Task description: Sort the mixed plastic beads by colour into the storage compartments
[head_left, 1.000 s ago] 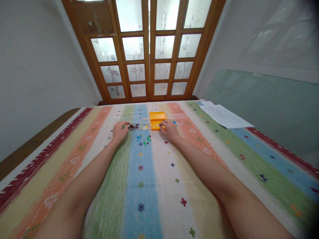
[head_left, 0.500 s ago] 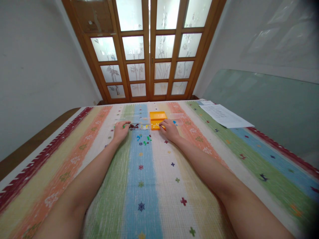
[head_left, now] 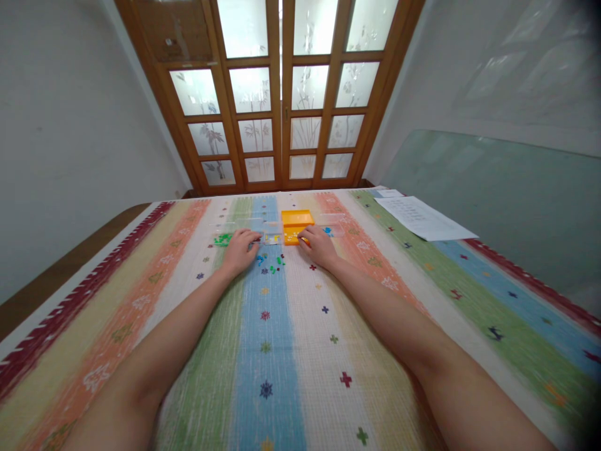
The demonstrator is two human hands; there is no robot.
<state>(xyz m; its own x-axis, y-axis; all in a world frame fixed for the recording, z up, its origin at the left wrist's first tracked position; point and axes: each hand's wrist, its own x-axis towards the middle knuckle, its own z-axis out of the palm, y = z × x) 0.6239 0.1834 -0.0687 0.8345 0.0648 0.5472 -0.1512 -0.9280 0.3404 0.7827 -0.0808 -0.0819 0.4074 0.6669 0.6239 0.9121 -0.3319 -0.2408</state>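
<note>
My left hand is over the spot where dark pieces lay, its fingertips drawn together; anything between them is too small to make out. Left of it, small green pieces sit in a clear container. To its right are yellow pieces in another clear container. An open orange box with white pieces inside stands at the centre. My right hand reaches over its right front corner with fingers pinched, and what they hold is hidden. Blue pieces lie in a clear container beyond that hand.
Loose blue pieces and green pieces lie on the striped tablecloth in front of the containers. Paper sheets rest at the right. Behind the table's far edge is a wood-framed glass door.
My left hand has shifted right, from beside the green pieces to over the dark ones, uncovering the green and covering the dark. My right hand has stayed nearly still at the orange box.
</note>
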